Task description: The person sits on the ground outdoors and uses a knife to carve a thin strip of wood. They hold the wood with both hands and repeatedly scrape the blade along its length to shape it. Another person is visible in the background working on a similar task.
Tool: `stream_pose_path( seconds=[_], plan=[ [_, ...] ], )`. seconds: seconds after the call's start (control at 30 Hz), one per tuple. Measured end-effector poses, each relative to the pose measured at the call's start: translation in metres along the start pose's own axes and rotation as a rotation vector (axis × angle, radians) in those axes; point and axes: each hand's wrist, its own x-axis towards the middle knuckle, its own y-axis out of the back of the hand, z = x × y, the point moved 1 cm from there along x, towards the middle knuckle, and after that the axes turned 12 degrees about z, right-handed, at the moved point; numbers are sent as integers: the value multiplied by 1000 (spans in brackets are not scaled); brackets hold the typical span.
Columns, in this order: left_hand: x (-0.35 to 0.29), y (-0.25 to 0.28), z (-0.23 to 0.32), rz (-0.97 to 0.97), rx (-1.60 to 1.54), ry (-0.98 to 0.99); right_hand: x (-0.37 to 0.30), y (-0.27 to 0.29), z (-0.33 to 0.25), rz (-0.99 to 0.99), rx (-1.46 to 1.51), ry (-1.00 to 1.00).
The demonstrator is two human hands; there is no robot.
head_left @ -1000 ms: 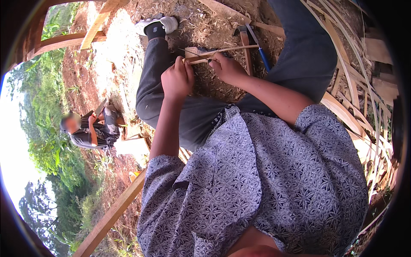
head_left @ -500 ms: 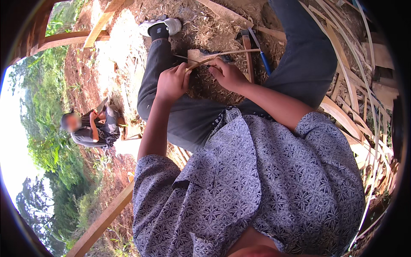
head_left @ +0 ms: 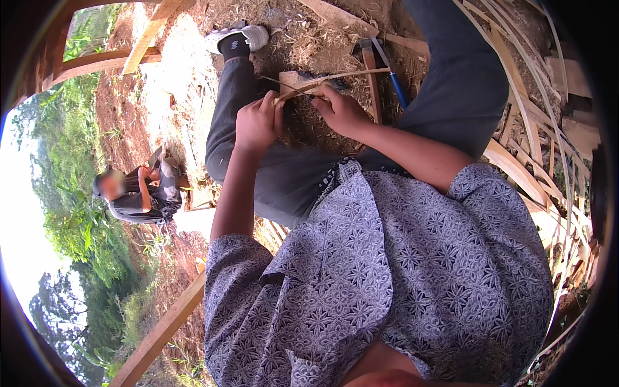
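Note:
My left hand point(head_left: 256, 122) is closed on the near left end of a slightly bent bamboo strip point(head_left: 351, 74). My right hand point(head_left: 342, 113) pinches the same strip a little further along, and its free end reaches out to the right. A thin, dark, straight piece point(head_left: 274, 80) crosses the strip and runs to my right fingers, where a small black part shows. Whether it is a blade or a sliver cannot be made out. Just beyond my hands lies a pale wooden block point(head_left: 290, 79), partly covered by the strip.
A hammer point(head_left: 372, 87) and a blue-handled knife point(head_left: 398, 91) lie between my legs among wood shavings point(head_left: 316, 42). Long split strips point(head_left: 535, 122) are heaped at the right. Another person point(head_left: 145, 190) sits at the left, near a wooden beam point(head_left: 161, 329).
The thin dark piece has shifted and now shows more of its length across the strip. Both hands keep their hold in nearly the same place.

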Motion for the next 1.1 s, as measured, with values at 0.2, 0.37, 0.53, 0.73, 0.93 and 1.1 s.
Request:
stream_pose_path(
  seconds=[0.2,0.37,0.53,0.73,0.93,1.1],
  plan=[
    [6,-2,-1,41,-44,-33,25,-6,66,-32,-188,-178],
    [-3,3,-4,83,-62,-2,-7,-2,-13,10,260,230],
    [6,-4,-4,24,-70,8,32,-18,100,21,-183,-100],
    [-8,2,1,44,-58,101,-4,-10,21,91,151,293],
    [-11,-2,3,72,-47,170,24,-6,61,-24,-176,-25],
    [-12,-12,7,176,-20,206,-1,-2,1,3,194,215]
  ],
)
